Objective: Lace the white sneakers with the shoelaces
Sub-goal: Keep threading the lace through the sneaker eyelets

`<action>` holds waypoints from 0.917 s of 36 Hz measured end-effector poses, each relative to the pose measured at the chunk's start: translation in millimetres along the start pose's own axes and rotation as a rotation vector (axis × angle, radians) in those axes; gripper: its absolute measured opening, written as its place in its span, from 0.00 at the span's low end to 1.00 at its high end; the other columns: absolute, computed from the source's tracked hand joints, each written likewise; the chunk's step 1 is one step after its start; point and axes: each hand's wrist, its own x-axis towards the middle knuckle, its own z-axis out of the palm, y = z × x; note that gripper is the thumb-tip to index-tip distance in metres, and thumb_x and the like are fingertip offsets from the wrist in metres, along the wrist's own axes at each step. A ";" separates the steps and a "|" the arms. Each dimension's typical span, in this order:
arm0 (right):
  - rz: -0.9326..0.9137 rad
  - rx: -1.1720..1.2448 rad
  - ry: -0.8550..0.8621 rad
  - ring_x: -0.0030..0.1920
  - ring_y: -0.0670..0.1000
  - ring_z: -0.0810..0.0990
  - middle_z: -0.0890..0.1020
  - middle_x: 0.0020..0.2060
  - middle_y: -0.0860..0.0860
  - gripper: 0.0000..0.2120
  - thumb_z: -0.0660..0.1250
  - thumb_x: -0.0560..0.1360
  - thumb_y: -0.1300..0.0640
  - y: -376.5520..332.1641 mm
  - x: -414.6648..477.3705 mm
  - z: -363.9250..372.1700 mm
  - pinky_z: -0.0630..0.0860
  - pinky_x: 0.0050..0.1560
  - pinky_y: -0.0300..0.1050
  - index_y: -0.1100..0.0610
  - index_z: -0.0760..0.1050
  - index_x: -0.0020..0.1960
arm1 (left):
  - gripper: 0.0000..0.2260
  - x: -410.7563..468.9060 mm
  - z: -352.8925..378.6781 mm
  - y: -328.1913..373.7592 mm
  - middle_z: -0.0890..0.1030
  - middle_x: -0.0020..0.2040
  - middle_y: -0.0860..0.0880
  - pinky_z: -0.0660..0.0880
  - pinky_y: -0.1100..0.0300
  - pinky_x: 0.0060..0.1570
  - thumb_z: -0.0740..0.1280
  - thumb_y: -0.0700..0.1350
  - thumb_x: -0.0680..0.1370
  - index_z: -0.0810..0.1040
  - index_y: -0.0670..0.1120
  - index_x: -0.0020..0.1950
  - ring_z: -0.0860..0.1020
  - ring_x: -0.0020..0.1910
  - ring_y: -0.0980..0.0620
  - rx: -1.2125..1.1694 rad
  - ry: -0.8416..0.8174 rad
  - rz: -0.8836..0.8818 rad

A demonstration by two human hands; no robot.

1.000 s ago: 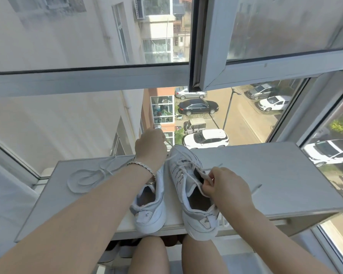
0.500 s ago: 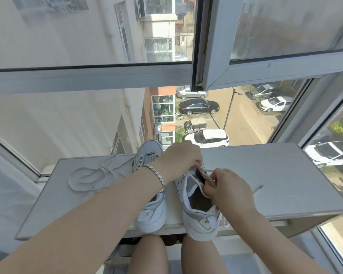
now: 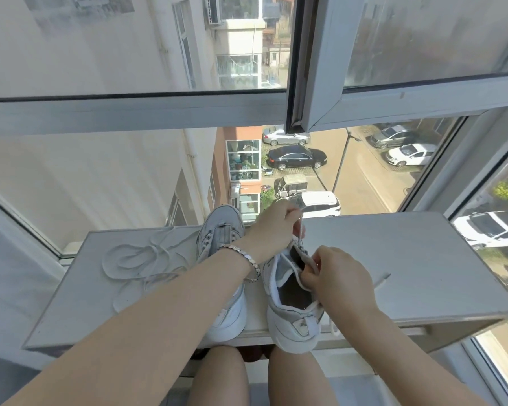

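Two white sneakers stand side by side on a grey board [image 3: 408, 259], heels toward me. The left sneaker [image 3: 220, 238] has bare eyelets and is partly hidden under my left forearm. The right sneaker [image 3: 291, 312] carries a white shoelace [image 3: 300, 227]. My left hand [image 3: 273, 230] reaches over the right sneaker's front and pinches the lace, which runs taut up from the eyelets. My right hand [image 3: 339, 276] pinches the lace at the sneaker's right eyelet row. A second loose shoelace [image 3: 135, 259] lies coiled on the board's left part.
The board lies across a window sill in front of large panes [image 3: 100, 177], with a window frame bar [image 3: 129, 112] above. One lace end [image 3: 381, 279] lies on the board right of my right hand. My knees [image 3: 261, 376] sit below the board's near edge.
My left hand moved right from the left sneaker to the right sneaker and took hold of the lace, pulling it upward. My right hand stayed at the right eyelets.
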 end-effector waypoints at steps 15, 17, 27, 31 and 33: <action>-0.022 -0.043 -0.013 0.38 0.52 0.69 0.69 0.39 0.49 0.07 0.60 0.76 0.53 -1.3 0.9 0.5 0.57 0.28 0.38 0.55 0.66 0.43 | 0.09 6.4 -25.4 1.8 0.81 0.48 0.52 0.69 0.74 0.43 0.66 0.43 0.78 0.83 0.43 0.53 0.76 0.45 0.58 0.423 -0.389 0.175; -0.022 -0.041 -0.018 0.38 0.52 0.69 0.69 0.39 0.49 0.07 0.60 0.76 0.52 -2.0 1.5 0.3 0.56 0.28 0.38 0.55 0.66 0.43 | 0.10 7.6 -27.1 2.6 0.79 0.46 0.51 0.69 0.73 0.43 0.65 0.42 0.78 0.83 0.42 0.55 0.76 0.46 0.55 0.471 -0.420 0.207; -0.027 -0.039 -0.010 0.37 0.52 0.70 0.70 0.39 0.50 0.07 0.60 0.76 0.53 -2.6 1.8 1.3 0.57 0.28 0.40 0.56 0.67 0.43 | 0.10 3.5 -22.4 -7.8 0.73 0.45 0.52 0.69 0.60 0.53 0.61 0.40 0.80 0.81 0.40 0.52 0.73 0.48 0.52 0.514 -0.326 0.265; -0.027 -0.035 -0.005 0.37 0.52 0.71 0.71 0.39 0.50 0.08 0.60 0.76 0.52 -1.9 1.1 1.9 0.62 0.32 0.42 0.57 0.70 0.44 | 0.09 5.4 -6.9 -13.3 0.73 0.44 0.48 0.65 0.61 0.47 0.56 0.37 0.80 0.74 0.43 0.44 0.70 0.44 0.51 0.582 -0.181 0.200; -0.025 -0.036 -0.001 0.38 0.52 0.72 0.72 0.40 0.50 0.08 0.60 0.76 0.52 -3.1 0.1 2.6 0.63 0.34 0.43 0.57 0.71 0.45 | 0.09 9.4 -3.6 -14.8 0.74 0.43 0.43 0.67 0.57 0.43 0.55 0.35 0.78 0.71 0.44 0.43 0.72 0.43 0.46 0.584 -0.133 0.126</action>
